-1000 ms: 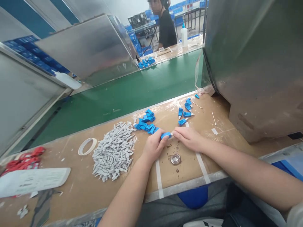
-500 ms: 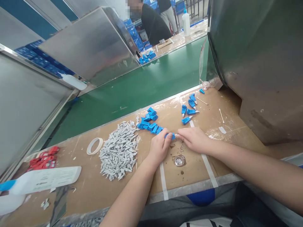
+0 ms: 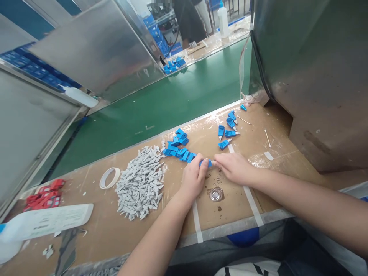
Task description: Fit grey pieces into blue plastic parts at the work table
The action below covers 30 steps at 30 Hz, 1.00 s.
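My left hand [image 3: 195, 174] is closed around a blue plastic part [image 3: 209, 163], whose end shows beyond the thumb. Facing it, my right hand [image 3: 234, 167] pinches a small pale grey piece [image 3: 213, 163] at that end; the fingers hide most of it. Just beyond the left hand lies a cluster of blue plastic parts [image 3: 174, 147]. Several more blue parts with pale tips [image 3: 224, 144] lie farther out, past the right hand. Left of the hands is a heap of small grey plastic pieces [image 3: 140, 184]. A small clear round dish [image 3: 216, 194] sits below the hands.
A tape roll [image 3: 109, 178], red parts [image 3: 46, 195] and a white bottle [image 3: 51, 220] lie at left. Cotton swabs [image 3: 267, 138] lie at right. Beyond the bench runs a green belt [image 3: 172, 97], with metal housings [image 3: 310, 76] beside it. A person [image 3: 188, 23] is across the belt.
The camera view has shifted slightly, so the bench things sit a little farther left and the background higher. Both hands stay together at the blue part, with little visible movement.
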Tool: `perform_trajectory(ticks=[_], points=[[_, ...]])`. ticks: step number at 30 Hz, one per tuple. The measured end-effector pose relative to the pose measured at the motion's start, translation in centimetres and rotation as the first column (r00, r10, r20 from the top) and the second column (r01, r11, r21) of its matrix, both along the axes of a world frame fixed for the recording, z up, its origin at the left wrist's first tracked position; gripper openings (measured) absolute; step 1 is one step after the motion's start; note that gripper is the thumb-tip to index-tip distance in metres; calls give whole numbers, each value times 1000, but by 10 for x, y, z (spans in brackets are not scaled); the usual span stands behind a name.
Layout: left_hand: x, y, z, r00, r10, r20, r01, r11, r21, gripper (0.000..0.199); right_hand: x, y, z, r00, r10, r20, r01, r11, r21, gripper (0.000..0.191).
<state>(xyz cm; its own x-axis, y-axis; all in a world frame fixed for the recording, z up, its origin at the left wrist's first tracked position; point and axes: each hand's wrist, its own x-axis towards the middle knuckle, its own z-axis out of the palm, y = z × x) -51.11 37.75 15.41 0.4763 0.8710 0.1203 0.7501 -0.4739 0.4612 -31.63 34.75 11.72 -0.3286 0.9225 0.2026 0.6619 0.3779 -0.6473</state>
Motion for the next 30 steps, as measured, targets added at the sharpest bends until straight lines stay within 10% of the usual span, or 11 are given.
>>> perform_trajectory(ticks=[9,14,23,30], points=[[-7,8,12,994,-110,-8,110,987,118,37,7,5,1,995,-94,18,92,992,86,38],[-25,10,34,997,60,57,-74,952,299,37,16,5,10,916,-308,257,293,951,93,34],[-35,15,29,906,49,-420,88,949,302,9,21,0,20,779,-484,399,499,864,75,49],[-15,-4,25,987,-161,-21,143,803,578,21,9,32,49,961,-268,67,248,944,218,42]])
